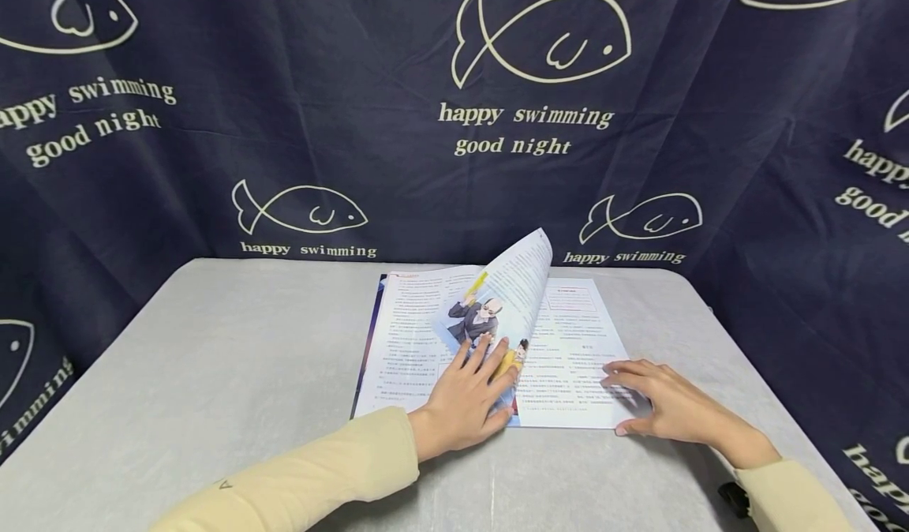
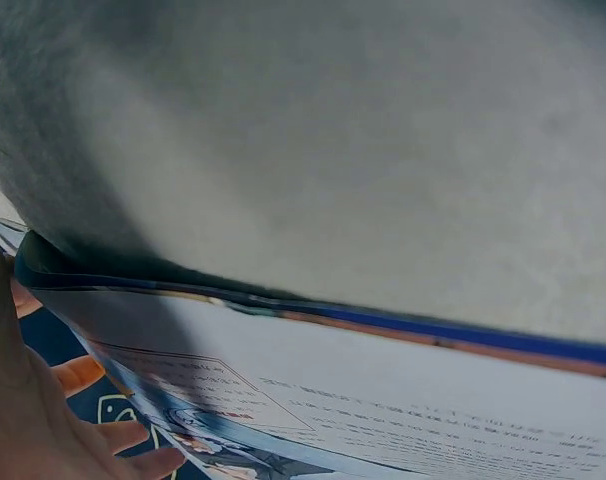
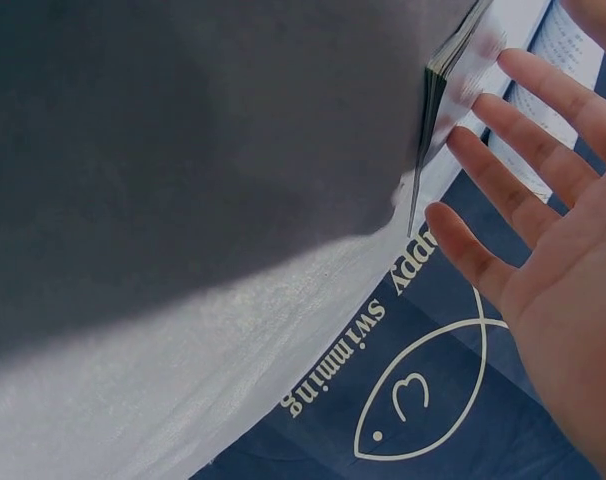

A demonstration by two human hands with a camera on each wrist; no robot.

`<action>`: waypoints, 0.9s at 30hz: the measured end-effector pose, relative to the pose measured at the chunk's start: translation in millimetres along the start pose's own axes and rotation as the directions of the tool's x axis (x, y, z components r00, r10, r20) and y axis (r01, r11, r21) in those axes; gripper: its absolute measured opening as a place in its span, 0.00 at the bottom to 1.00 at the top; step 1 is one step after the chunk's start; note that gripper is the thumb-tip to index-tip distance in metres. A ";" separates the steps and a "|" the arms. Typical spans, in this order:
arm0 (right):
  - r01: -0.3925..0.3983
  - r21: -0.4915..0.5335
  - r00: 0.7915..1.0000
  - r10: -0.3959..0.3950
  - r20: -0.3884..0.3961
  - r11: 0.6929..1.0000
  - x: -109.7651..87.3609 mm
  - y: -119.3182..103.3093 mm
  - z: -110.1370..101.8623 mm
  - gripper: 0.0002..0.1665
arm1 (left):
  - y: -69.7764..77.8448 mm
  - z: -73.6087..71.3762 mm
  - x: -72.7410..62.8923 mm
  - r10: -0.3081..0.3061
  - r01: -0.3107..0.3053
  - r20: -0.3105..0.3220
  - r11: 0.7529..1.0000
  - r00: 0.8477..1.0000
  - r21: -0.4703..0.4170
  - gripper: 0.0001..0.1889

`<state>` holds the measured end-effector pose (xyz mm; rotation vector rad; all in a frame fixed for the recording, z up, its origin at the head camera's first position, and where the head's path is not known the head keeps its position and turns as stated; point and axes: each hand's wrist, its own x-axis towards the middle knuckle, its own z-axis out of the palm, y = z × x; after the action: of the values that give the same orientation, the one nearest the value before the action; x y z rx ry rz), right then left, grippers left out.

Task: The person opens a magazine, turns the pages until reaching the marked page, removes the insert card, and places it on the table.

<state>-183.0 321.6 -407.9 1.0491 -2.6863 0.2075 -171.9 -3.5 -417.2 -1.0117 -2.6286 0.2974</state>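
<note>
An open magazine lies on the table, with small printed text on both sides. One leaf stands partly lifted and curves over to the left, its upper corner in the air; it bears a drawn figure in a dark suit. My left hand rests with spread fingers on this leaf's lower part, near the spine. In the left wrist view, the fingers of that hand show beside the magazine's lower edge. At the lower right corner of the magazine is my right hand, fingers extended and loosely bent, gripping nothing.
A grey cloth covers the table. Behind it hangs a dark blue curtain with white fish drawings and lettering. A small black object shows by the right sleeve.
</note>
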 end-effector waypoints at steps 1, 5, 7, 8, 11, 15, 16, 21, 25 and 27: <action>0.000 0.001 1.000 0.000 0.002 1.000 0.1 0.1 0.0 0.35 | 0.2 0.3 0.2 -0.003 0.003 0.003 1.000 1.000 -0.001 0.30; -0.001 0.003 1.000 0.001 0.008 1.000 0.1 0.0 -0.8 0.35 | 1.2 1.5 0.4 -0.015 0.015 0.018 1.000 1.000 -0.015 0.32; -0.003 0.006 1.000 0.003 0.011 1.000 0.0 -0.7 -1.5 0.34 | 1.4 2.0 0.0 -0.018 0.019 0.026 0.999 0.999 -0.027 0.33; -0.004 0.007 1.000 0.004 0.013 1.000 0.0 -1.0 -1.8 0.34 | 1.4 2.3 -0.3 -0.020 0.021 0.031 0.999 0.999 -0.033 0.33; 0.000 0.017 1.000 0.000 0.017 1.000 -0.3 -2.3 -2.5 0.33 | 1.1 3.3 -1.3 -0.022 0.024 0.042 0.999 0.999 -0.048 0.35; 0.010 0.025 1.000 -0.010 0.018 1.000 -0.4 -1.7 -2.8 0.33 | 0.8 4.3 -2.4 -0.024 0.026 0.044 0.998 0.999 -0.063 0.36; 0.008 0.025 1.000 -0.009 0.017 1.000 -0.5 -1.4 -2.8 0.33 | 0.8 4.3 -2.6 -0.024 0.027 0.043 0.997 0.999 -0.066 0.36; 0.005 0.031 1.000 -0.006 0.021 1.000 -0.4 -1.0 -3.3 0.32 | 1.3 3.0 -3.3 -0.023 0.025 0.036 0.999 0.999 -0.048 0.35; 0.002 0.033 1.000 -0.003 0.028 0.999 -0.4 -0.9 -3.9 0.31 | 1.1 1.4 -3.9 -0.024 0.024 0.029 1.000 0.999 -0.004 0.36; 0.000 0.033 0.999 -0.001 0.032 0.999 -0.3 -0.8 -4.6 0.31 | 1.0 1.1 -3.9 -0.027 0.027 0.024 0.999 0.999 0.019 0.35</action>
<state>-181.5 322.3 -403.6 1.0717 -2.7203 0.2377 -168.9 -5.5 -419.3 -0.9715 -2.6539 0.3298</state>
